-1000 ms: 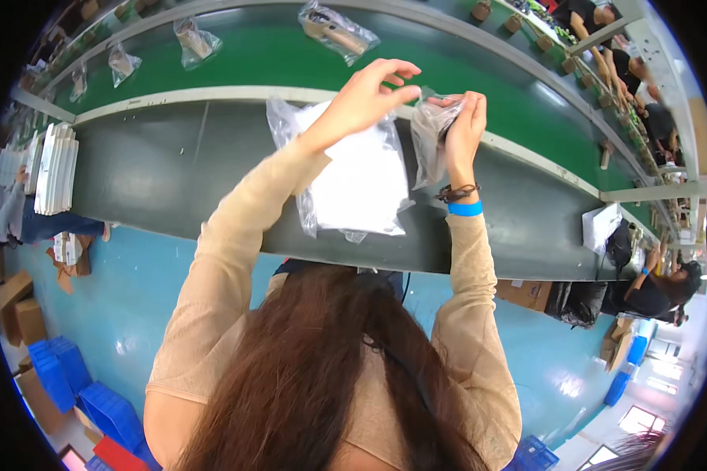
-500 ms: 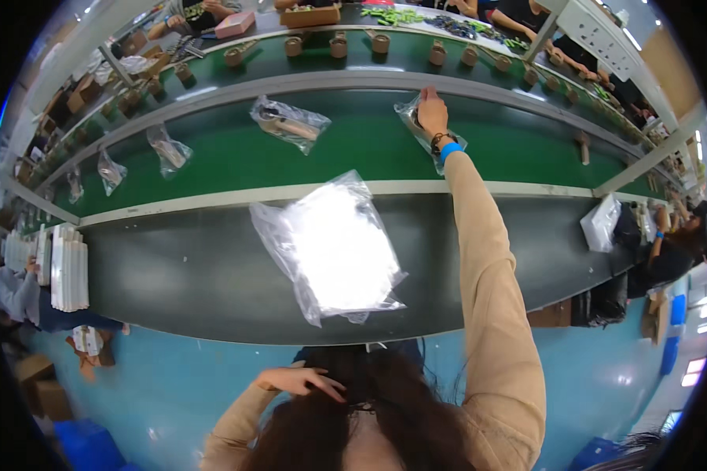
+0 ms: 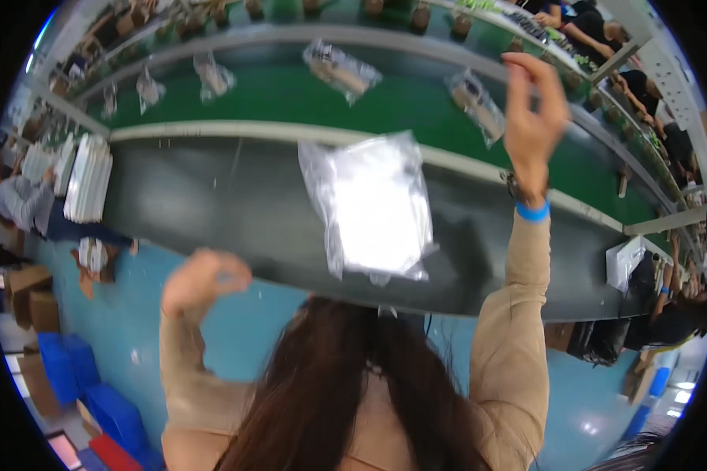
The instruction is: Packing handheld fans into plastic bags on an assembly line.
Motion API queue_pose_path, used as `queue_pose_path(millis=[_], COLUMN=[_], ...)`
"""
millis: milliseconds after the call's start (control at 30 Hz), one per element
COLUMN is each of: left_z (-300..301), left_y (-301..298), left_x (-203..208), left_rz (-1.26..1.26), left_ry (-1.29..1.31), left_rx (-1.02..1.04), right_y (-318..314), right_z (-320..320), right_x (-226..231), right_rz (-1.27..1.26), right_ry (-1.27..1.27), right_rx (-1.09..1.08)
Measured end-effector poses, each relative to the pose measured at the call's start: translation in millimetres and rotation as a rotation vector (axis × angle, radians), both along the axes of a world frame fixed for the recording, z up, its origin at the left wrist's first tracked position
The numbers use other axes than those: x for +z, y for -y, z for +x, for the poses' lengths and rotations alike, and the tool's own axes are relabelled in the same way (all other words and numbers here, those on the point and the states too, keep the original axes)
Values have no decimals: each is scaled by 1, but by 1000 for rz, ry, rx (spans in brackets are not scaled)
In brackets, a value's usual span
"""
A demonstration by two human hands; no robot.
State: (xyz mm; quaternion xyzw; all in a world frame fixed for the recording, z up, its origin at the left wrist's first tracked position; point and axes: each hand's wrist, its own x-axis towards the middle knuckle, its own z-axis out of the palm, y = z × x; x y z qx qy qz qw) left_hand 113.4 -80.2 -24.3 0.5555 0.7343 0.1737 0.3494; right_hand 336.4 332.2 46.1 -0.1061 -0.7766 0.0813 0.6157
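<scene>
My right hand (image 3: pixel 536 118) is raised over the green conveyor belt (image 3: pixel 275 102), its fingers apart and nothing in them. Just left of it lies a clear plastic bag (image 3: pixel 477 106) with a small item inside that I cannot make out. My left hand (image 3: pixel 204 281), a little blurred, hovers by the near edge of the dark worktop (image 3: pixel 181 188). Its fingers are half curled, with a gap at the thumb and nothing visible between them. In front of me, a clear plastic bag with a bright white flat content (image 3: pixel 377 208) rests on the worktop, touched by neither hand.
Another bagged item (image 3: pixel 342 71) and several smaller ones lie farther left on the belt. White slabs (image 3: pixel 89 180) stand stacked at the worktop's left end, near a seated person. A white bag (image 3: pixel 624 263) sits at the right end. Co-workers sit across the line.
My right hand has let go of the bagged item on the belt and drawn back to the right. My left hand has risen and moved out left. The whole view has tilted.
</scene>
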Motion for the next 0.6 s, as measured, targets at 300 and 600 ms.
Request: queue_pose_path(millis=[300, 600], left_z=[140, 135], left_y=[-161, -173], left_x=[-71, -119], left_rz=[520, 568], left_ry=[-53, -410], left_rx=[-284, -128], right_y=[175, 194], right_z=[104, 149], right_x=[45, 38], right_rz=[687, 618], right_ry=[-236, 10], right_rx=[40, -202])
